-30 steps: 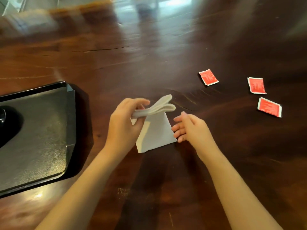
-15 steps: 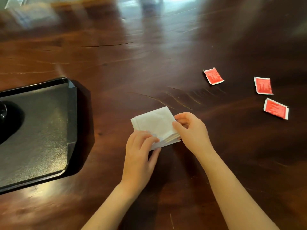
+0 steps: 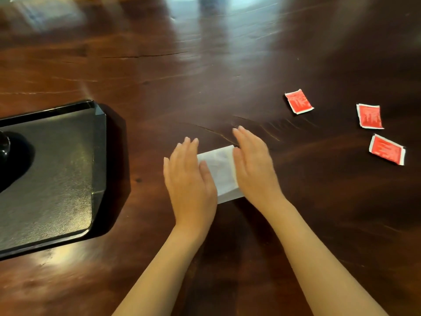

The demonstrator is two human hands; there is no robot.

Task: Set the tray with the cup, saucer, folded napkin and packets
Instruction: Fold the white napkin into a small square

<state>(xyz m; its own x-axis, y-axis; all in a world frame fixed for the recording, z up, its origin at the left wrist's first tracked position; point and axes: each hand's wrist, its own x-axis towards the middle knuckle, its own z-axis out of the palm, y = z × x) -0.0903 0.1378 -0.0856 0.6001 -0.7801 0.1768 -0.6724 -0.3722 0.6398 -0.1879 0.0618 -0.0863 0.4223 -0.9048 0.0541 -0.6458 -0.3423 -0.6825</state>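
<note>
A folded white napkin [image 3: 222,172] lies flat on the dark wooden table [image 3: 182,76]. My left hand [image 3: 190,181] lies flat with straight fingers over its left part. My right hand [image 3: 254,165], fingers also straight, covers its right part. A black tray [image 3: 98,156] sits at the left, with a dark rounded object [image 3: 3,144] cut off by the frame's left edge. Three red packets with white borders lie at the right: one [image 3: 299,101] nearest the middle, one [image 3: 369,116] further right, one [image 3: 387,149] below it.
The wooden table fills the view and shines with window reflections at the top. Bare wood lies between the tray and the napkin and between the napkin and the packets.
A second ago my left hand held the napkin's flap up. It then came down folded, and both hands now lie flat on the napkin instead of pinching its edges.
</note>
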